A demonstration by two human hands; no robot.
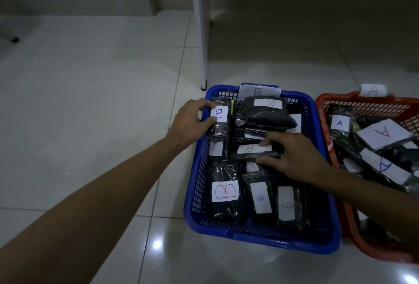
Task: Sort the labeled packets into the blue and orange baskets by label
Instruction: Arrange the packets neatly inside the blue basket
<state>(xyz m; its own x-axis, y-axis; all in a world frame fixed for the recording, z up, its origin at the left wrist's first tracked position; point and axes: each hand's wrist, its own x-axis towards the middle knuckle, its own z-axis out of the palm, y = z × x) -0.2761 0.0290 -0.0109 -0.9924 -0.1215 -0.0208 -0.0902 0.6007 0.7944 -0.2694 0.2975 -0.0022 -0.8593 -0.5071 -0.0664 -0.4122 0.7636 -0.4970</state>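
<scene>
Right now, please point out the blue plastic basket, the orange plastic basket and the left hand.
blue plastic basket (260, 237): head view, near rim.
orange plastic basket (335, 98): head view, far rim.
left hand (192, 120): head view, back of hand.

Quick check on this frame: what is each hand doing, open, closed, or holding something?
Left hand: pinches a B-labeled packet at the blue basket rim.
Right hand: grips a flat B packet inside it.

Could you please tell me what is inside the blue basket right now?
The blue basket holds dark packets with white B labels; the left hand grips one, the right hand another. Lower layers are covered.
</scene>
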